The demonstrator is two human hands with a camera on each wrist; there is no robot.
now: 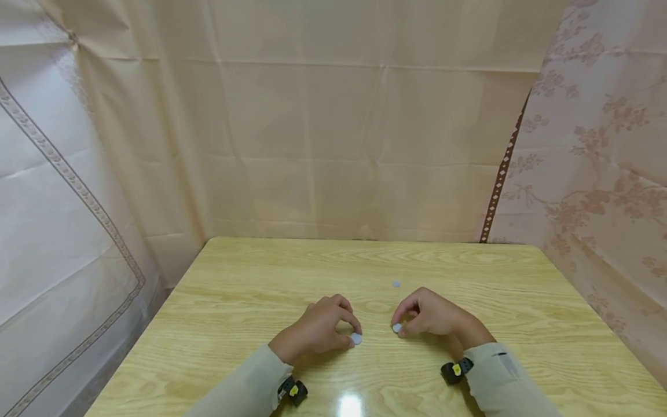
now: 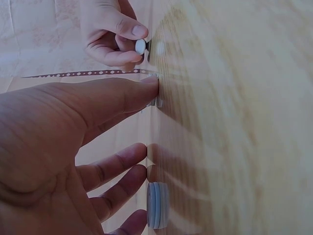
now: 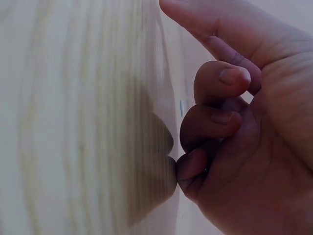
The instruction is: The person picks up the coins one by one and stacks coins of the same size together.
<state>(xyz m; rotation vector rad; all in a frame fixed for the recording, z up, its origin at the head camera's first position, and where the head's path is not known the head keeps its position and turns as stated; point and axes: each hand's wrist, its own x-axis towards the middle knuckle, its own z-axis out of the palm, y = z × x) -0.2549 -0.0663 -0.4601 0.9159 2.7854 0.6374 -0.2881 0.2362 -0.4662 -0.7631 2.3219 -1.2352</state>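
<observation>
My left hand (image 1: 324,328) rests on the wooden table (image 1: 234,301), thumb tip down on the wood. A short stack of pale discs (image 2: 157,204) lies flat just off its loosely bent fingers (image 2: 128,169); from the head view it shows as a white disc (image 1: 356,338). No finger wraps the stack. My right hand (image 1: 424,315) sits a little to the right and pinches a single white disc (image 1: 397,328) between thumb and forefinger at the table surface. The left wrist view also shows this pinched disc (image 2: 140,46). In the right wrist view only curled fingers (image 3: 220,78) show and the disc is hidden.
One more small pale disc (image 1: 396,284) lies alone on the table beyond the two hands. Beige cloth (image 1: 333,145) hangs behind the table, with patterned cloth on both sides. The table's left edge (image 1: 156,324) drops off beside my left arm.
</observation>
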